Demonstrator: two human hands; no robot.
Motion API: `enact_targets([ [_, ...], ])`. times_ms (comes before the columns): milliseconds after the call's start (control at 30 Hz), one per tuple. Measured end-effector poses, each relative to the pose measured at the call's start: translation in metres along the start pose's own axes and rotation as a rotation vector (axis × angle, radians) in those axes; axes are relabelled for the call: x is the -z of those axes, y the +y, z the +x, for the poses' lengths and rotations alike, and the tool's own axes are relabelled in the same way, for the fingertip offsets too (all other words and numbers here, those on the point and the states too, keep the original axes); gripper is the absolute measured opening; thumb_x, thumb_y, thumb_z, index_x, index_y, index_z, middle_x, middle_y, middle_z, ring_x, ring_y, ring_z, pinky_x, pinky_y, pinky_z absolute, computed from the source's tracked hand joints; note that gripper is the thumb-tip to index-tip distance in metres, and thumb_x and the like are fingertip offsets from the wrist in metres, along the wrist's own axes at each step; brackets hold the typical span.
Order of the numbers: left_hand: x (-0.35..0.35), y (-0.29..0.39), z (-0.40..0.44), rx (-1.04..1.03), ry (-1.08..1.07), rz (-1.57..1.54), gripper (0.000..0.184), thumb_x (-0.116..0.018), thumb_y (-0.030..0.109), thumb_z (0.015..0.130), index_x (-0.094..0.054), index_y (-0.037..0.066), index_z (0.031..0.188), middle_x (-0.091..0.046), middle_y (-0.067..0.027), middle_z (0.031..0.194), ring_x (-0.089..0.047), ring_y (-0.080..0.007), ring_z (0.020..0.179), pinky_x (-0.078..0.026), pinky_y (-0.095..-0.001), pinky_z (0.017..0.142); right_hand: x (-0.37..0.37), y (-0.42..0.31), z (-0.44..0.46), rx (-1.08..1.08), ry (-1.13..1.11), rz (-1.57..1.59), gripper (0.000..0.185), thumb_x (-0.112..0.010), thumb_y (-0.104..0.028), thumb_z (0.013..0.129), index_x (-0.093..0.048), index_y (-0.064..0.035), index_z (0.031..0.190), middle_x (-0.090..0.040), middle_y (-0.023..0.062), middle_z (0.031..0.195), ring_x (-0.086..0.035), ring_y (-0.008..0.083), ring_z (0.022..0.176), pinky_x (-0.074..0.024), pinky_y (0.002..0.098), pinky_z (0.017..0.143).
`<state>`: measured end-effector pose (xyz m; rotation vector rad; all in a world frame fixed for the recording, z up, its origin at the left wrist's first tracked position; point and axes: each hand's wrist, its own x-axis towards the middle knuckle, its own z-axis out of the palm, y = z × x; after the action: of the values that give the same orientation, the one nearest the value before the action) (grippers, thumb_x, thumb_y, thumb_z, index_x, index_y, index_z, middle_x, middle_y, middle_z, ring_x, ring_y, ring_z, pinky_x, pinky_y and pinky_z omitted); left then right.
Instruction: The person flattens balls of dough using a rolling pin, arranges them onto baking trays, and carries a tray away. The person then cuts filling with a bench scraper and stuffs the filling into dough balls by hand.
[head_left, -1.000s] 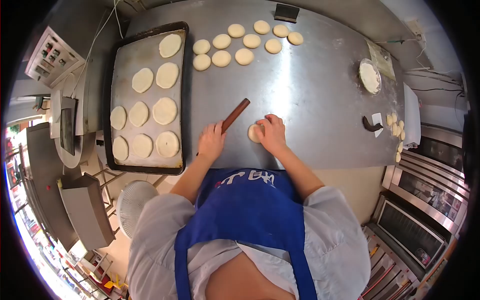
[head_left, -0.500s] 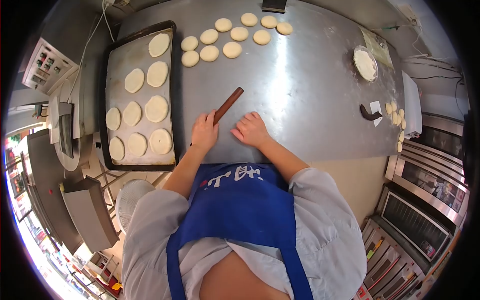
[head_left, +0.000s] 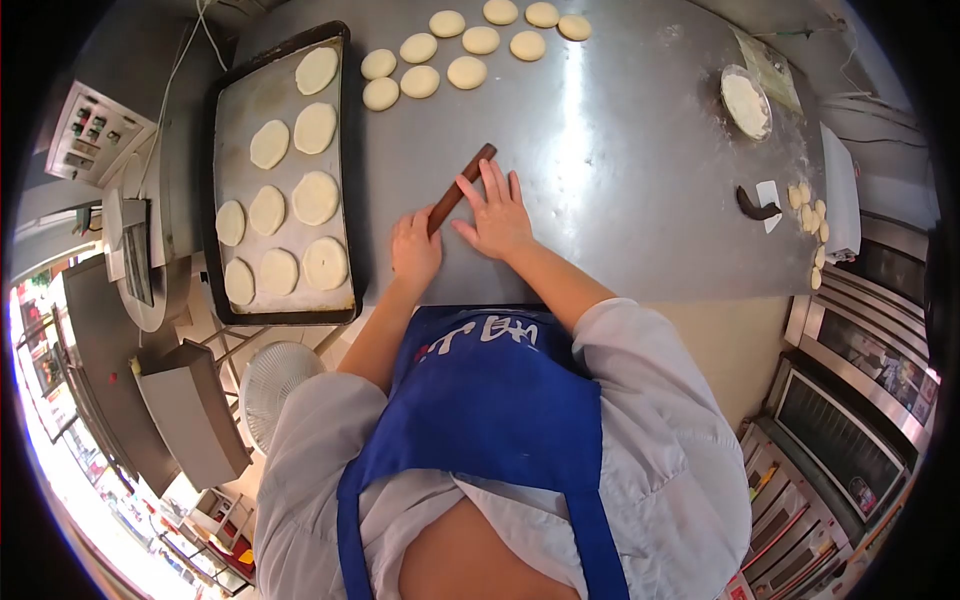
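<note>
A dark brown wooden rolling pin (head_left: 463, 190) lies slanted over the steel worktop. My left hand (head_left: 416, 243) is closed over its near end, which the hand hides. With fingers apart, my right hand (head_left: 497, 216) reaches to the pin's far half, its fingertips at the wood. Round dough pieces (head_left: 467, 72) sit in loose rows at the far side of the worktop. Left of my hands, a dark-rimmed baking tray (head_left: 352, 200) carries flattened dough rounds (head_left: 315, 198).
On the right of the steel worktop (head_left: 640, 200) stand a bowl of white powder (head_left: 746, 103), a dark curved object (head_left: 757, 205) on a white piece, and small dough pieces (head_left: 806, 215) by the edge. A round fan (head_left: 280, 390) is below the tray.
My right hand has moved forward and spread its fingers by the rolling pin. My left hand keeps hold of the pin's near end. The view has shifted slightly.
</note>
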<state>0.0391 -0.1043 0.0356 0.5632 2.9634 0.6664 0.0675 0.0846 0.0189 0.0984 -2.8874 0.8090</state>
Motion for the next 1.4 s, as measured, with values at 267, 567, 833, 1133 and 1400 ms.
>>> enact_targets([
  [267, -0.002, 0.039, -0.019, -0.410, -0.114, 0.191, 0.059, -0.068, 0.024, 0.087, -0.050, 0.006, 0.140, -0.049, -0.0166, 0.143, -0.048, -0.0319, 0.131, -0.037, -0.0507, 0.108, 0.031, 0.054, -0.101, -0.128, 0.172, -0.152, 0.043, -0.072, -0.039, 0.080, -0.060, -0.0106, 0.110, -0.055, 0.0121, 0.115, -0.050, 0.0304, 0.110, -0.0352, 0.0511, 0.097],
  [567, -0.017, 0.032, 0.078, -0.312, -0.051, 0.358, 0.081, -0.062, 0.048, 0.090, -0.036, 0.000, 0.150, -0.034, -0.0164, 0.158, -0.032, -0.0297, 0.146, -0.023, -0.0524, 0.118, 0.041, 0.070, 0.006, -0.092, 0.244, -0.201, 0.062, -0.069, -0.041, 0.082, -0.054, -0.0055, 0.130, -0.055, 0.0172, 0.127, -0.051, 0.0337, 0.117, -0.0332, 0.0561, 0.107],
  [833, -0.008, 0.032, 0.001, -0.479, -0.202, 0.228, 0.075, -0.072, 0.035, 0.082, -0.045, 0.001, 0.144, -0.045, -0.0136, 0.152, -0.042, -0.0250, 0.140, -0.034, -0.0434, 0.113, 0.038, 0.058, -0.074, -0.037, 0.053, -0.210, 0.067, -0.065, -0.040, 0.085, -0.051, -0.0018, 0.138, -0.049, 0.0166, 0.146, -0.040, 0.0312, 0.141, -0.0236, 0.0599, 0.115],
  [1133, -0.039, 0.078, 0.061, -0.317, -0.216, -0.096, 0.027, -0.069, 0.022, 0.084, -0.067, 0.009, 0.108, -0.068, -0.0121, 0.100, -0.065, -0.0321, 0.097, -0.052, -0.0456, 0.088, 0.034, 0.065, -0.037, -0.004, 0.112, -0.188, 0.062, -0.067, -0.039, 0.083, -0.054, -0.0062, 0.134, -0.050, 0.0188, 0.141, -0.045, 0.0349, 0.134, -0.0299, 0.0578, 0.112],
  [1400, -0.006, 0.096, 0.032, 0.082, -0.397, -0.444, 0.030, -0.077, 0.033, 0.079, -0.070, 0.007, 0.093, -0.073, -0.0121, 0.086, -0.069, -0.0286, 0.069, -0.056, -0.0372, 0.069, 0.047, 0.051, -0.104, -0.099, 0.032, -0.004, 0.034, -0.071, -0.023, 0.071, -0.063, -0.0131, 0.102, -0.062, 0.0052, 0.098, -0.057, 0.0244, 0.098, -0.0363, 0.0445, 0.095],
])
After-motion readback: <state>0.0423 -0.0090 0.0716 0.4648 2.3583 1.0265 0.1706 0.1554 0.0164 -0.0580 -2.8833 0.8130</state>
